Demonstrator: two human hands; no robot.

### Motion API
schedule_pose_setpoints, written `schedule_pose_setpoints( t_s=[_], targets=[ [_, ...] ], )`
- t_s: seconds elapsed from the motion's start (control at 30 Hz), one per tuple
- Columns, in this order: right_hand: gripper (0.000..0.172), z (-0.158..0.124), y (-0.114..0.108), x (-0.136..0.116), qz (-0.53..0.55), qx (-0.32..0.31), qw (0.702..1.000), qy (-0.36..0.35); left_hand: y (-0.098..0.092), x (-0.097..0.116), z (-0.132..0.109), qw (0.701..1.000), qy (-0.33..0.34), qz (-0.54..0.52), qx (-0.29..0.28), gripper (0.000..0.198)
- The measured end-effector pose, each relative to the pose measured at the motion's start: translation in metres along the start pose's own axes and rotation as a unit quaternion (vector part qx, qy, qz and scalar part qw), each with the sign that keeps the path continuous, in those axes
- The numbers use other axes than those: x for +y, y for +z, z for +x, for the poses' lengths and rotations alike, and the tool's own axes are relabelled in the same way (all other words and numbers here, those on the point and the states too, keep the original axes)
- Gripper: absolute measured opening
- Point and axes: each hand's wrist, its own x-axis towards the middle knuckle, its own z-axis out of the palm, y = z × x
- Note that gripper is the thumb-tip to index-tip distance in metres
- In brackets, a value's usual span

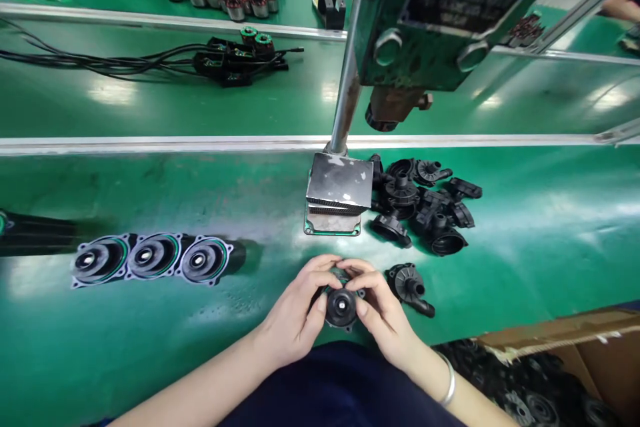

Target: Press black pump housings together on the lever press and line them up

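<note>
The part [345, 328] sits just in front of the person's body, low over the table [270, 213], with a round black disc [342, 305] facing up from it. The left hand [297, 313] and right hand [384, 313] hold it from opposite sides, fingers curled around the far edge and both thumbs against the disc's near sides. Both sets of fingers are closed in on it, gripping; the paired hold probably keeps it level and lets pressure fall evenly about the centre. Whether its underside rests on the table is hidden.

A single cover [407, 285] lies just beside the right hand, apart from the heaped covers [425, 203] behind it, perhaps so that one is within easy reach. Over to the left, three motors [153, 257] stand side by side, discs upward, a placement that likely leaves their tops easy to check and the middle of the table free for handwork. The steel block [340, 180] stands beyond the hands with the press [425, 33] overhead, set far enough back that neither crowds the fingers. At the near right, a box [555, 335] holds more black parts [525, 393], loosely piled
</note>
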Motion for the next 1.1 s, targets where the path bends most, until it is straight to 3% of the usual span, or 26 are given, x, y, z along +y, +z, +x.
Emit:
schedule_pose_setpoints(
  t_s=[0.13,0.2,0.27,0.33,0.4,0.57,0.7,0.8,0.93,1.0,1.1],
  targets=[
    [0.022,-0.001,-0.004,-0.01,-0.079,0.005,0.997,-0.008,-0.001,0.001,0.0,1.0,-0.008,0.006,-0.001,0.023],
    [0.023,-0.008,-0.01,-0.018,-0.16,0.05,0.985,-0.045,-0.005,0.003,0.0,1.0,-0.015,-0.003,-0.006,0.027],
    [0.024,-0.019,-0.02,-0.023,-0.24,0.138,0.956,-0.097,-0.01,0.005,0.0,0.999,-0.004,-0.022,-0.024,0.033],
    [0.027,-0.029,-0.032,-0.02,-0.322,0.217,0.913,-0.122,-0.013,0.007,0.0,0.998,0.015,-0.044,-0.043,0.052],
    [0.033,-0.037,-0.043,-0.01,-0.392,0.246,0.88,-0.109,-0.012,0.007,0.0,0.997,0.01,-0.055,-0.05,0.073],
    [0.025,-0.04,-0.051,0.026,-0.407,0.245,0.877,-0.075,0.006,0.0,-0.004,0.998,-0.045,-0.036,0.009,0.076],
    [0.034,-0.032,-0.051,0.031,-0.341,0.25,0.904,-0.056,0.014,-0.003,-0.008,0.998,-0.045,-0.034,0.037,0.077],
    [0.029,-0.024,-0.056,0.008,-0.279,0.225,0.932,-0.048,0.014,-0.002,-0.009,0.998,-0.038,-0.016,0.042,0.073],
    [0.023,-0.011,-0.054,-0.047,-0.203,0.124,0.97,-0.053,0.012,0.0,-0.008,0.999,-0.026,-0.009,0.044,0.068],
    [0.023,-0.002,-0.045,-0.067,-0.237,0.077,0.966,-0.07,0.012,0.001,-0.008,0.998,-0.029,-0.001,0.049,0.067],
    [0.024,0.01,-0.027,-0.079,-0.328,0.049,0.935,-0.128,0.012,0.0,-0.009,0.998,-0.036,0.011,0.053,0.069]
  ],
)
